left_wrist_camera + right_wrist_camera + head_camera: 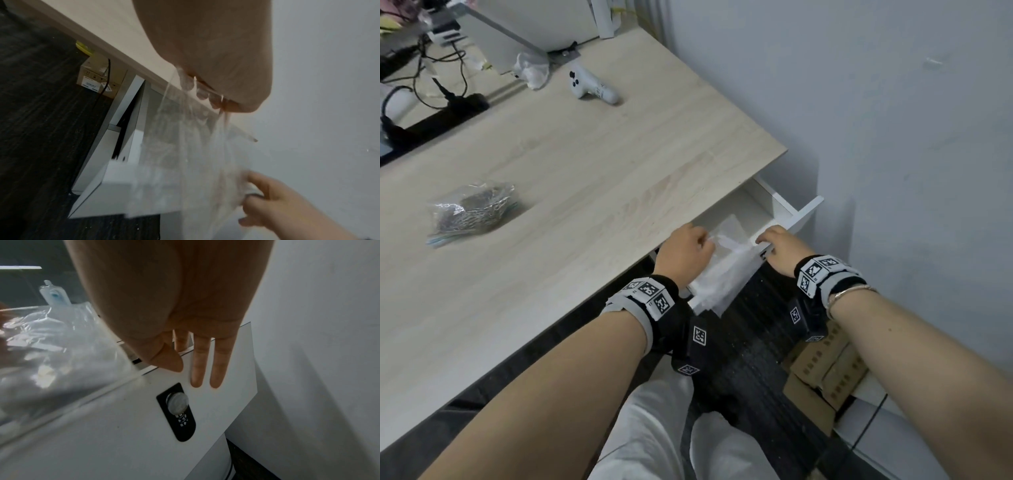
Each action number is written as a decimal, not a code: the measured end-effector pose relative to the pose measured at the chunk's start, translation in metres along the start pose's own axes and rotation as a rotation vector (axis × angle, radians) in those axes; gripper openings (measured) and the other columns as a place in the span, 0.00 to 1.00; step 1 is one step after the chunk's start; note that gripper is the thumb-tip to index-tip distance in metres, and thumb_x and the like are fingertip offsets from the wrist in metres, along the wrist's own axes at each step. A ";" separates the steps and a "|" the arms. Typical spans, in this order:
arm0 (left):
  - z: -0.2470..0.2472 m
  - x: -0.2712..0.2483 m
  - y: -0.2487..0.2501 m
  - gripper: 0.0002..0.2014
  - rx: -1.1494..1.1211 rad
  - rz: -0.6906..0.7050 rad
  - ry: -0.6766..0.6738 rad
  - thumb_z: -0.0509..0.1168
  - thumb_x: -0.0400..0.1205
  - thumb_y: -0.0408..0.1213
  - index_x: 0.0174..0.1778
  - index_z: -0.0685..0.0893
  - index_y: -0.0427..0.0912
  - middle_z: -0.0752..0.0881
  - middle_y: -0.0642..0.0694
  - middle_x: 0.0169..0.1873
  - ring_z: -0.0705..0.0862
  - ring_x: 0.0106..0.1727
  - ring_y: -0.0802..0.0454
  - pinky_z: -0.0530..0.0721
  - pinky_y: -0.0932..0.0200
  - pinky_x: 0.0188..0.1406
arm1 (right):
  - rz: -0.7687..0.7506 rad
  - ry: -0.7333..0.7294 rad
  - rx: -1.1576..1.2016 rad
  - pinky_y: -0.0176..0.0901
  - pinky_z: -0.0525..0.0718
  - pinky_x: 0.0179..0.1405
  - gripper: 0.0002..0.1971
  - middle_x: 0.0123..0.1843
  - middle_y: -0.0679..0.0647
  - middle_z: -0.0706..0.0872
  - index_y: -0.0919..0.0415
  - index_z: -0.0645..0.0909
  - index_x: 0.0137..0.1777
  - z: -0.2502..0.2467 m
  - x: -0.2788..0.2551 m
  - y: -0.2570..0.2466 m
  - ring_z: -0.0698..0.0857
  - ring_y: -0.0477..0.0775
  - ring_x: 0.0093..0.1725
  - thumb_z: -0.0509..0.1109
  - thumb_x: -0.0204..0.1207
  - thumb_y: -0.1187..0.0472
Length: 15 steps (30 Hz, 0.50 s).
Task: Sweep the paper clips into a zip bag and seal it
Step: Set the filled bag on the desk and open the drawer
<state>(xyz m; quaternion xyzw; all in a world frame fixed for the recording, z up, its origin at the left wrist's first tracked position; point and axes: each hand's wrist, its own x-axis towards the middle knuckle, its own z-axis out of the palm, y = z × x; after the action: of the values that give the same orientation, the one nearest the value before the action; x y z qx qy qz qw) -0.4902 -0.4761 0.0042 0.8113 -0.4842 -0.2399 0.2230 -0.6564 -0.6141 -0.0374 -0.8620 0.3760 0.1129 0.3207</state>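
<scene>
At the desk's front right corner, a shallow white drawer (763,209) stands pulled out under the pale wood-grain desk top (585,164). The left hand (685,251) has its fingers curled, pinching the top edge of an empty clear plastic zip bag (722,270) that hangs over the drawer's front edge, its long axis running down from the fingers. The right hand (779,250), just beside it, lies with straight fingers (216,366) on the drawer's white front panel (123,426), holding nothing. More clear bags seem to lie inside the drawer. Well apart, toward the desk's left edge, sits a second clear zip bag (470,210) stuffed with silver paper clips (474,209); whether it is sealed I cannot tell. The left hand is the nearer to it.
</scene>
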 end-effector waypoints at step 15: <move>0.052 0.020 -0.011 0.20 -0.099 -0.087 -0.136 0.55 0.87 0.34 0.76 0.70 0.36 0.70 0.39 0.73 0.76 0.68 0.41 0.72 0.58 0.70 | 0.135 0.053 0.169 0.36 0.68 0.65 0.20 0.77 0.54 0.67 0.60 0.75 0.69 0.011 -0.049 0.026 0.77 0.53 0.64 0.61 0.77 0.70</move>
<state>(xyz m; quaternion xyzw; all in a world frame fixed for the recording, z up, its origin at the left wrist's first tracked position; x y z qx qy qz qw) -0.5055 -0.4960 -0.0466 0.8013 -0.4503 -0.3275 0.2188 -0.7083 -0.5923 -0.0365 -0.8072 0.4499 0.0793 0.3737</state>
